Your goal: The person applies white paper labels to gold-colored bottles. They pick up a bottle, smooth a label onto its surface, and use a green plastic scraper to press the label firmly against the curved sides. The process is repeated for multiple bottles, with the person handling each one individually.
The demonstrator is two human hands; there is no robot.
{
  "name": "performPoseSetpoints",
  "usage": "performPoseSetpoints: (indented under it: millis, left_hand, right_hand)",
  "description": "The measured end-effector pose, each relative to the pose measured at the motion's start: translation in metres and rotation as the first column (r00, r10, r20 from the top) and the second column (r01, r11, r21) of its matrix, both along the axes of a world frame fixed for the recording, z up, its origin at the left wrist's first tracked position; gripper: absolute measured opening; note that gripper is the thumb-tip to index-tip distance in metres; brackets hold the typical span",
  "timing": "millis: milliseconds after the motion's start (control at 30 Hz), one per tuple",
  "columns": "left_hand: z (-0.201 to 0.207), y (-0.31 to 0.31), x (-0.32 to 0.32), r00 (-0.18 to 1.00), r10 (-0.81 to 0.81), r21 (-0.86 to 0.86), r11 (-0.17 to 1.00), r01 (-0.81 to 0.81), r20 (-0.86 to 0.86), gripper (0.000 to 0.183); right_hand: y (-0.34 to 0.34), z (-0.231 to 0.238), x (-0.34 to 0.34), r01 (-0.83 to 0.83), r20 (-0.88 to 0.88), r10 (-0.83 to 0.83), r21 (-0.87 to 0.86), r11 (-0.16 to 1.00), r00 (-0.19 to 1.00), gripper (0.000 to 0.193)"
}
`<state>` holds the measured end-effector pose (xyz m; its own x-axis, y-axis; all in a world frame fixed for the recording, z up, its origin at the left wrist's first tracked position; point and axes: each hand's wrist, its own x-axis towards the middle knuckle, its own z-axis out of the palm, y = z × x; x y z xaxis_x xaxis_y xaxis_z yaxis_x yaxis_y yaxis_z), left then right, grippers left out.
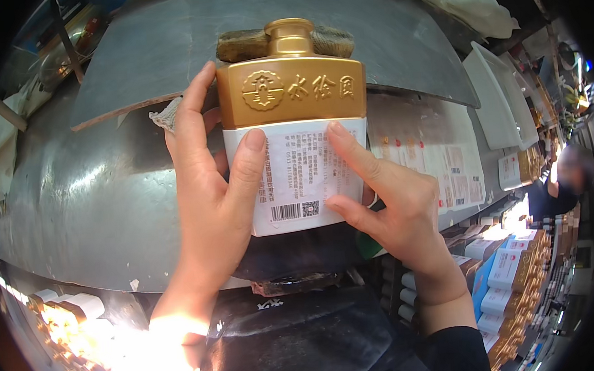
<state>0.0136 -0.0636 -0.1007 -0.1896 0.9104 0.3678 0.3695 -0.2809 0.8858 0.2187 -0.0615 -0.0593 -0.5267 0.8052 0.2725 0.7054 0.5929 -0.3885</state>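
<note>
**Press the label flat, with the bottle held firm**

The bench spans the scene, and the gold-and-white bottle is held above its near part, in the middle, neck pointing far. The left hand is closed round the bottle's left side, thumb on the front and fingers behind. The right hand has forefinger and thumb on the front, a little apart; whether its other fingers grip is hidden. Smoothing the printed label seems to be the step. To do it well, let the left hand steady the bottle, check that the label sits square below the gold shoulder, then stroke from its middle toward the right edge to chase out bubbles. Leave the corners for last, with a light fingertip.

Counted, largest first: one bench; one grey board on its far side; one white tray at the right; one bottle in the hands, with the stacked bottles at the near right too many to count. The printed sheets right of the bottle overlap, so their number is unclear. One brown bar lies just beyond the bottle's shoulder.
</note>
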Motion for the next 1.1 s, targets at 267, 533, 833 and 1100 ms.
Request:
performPoseSetpoints:
  millis: [267,533,833,1100]
  left_hand:
    - [-0.003,-0.003,0.001,0.945,-0.128,0.044,0.992,0.121,0.301,0.064]
    - [0.005,-0.026,-0.003,0.773,-0.253,-0.084,0.927,0.366,0.582,0.097]
    - [0.002,-0.025,-0.003,0.806,-0.250,-0.116,0.924,0.364,0.536,0.102]
    - [0.003,-0.021,-0.007,0.839,-0.237,-0.110,0.938,0.329,0.490,0.093]
  right_hand:
    - [0.001,0.001,0.005,0.009,-0.106,-0.016,-0.069,0.998,0.994,0.065]
    - [0.015,0.007,0.005,0.061,-0.346,-0.198,-0.368,0.928,0.917,0.078]
    - [0.015,0.005,0.000,0.103,-0.280,-0.223,-0.386,0.917,0.934,0.089]
    - [0.016,0.007,-0.001,0.069,-0.386,-0.263,-0.451,0.890,0.884,0.083]
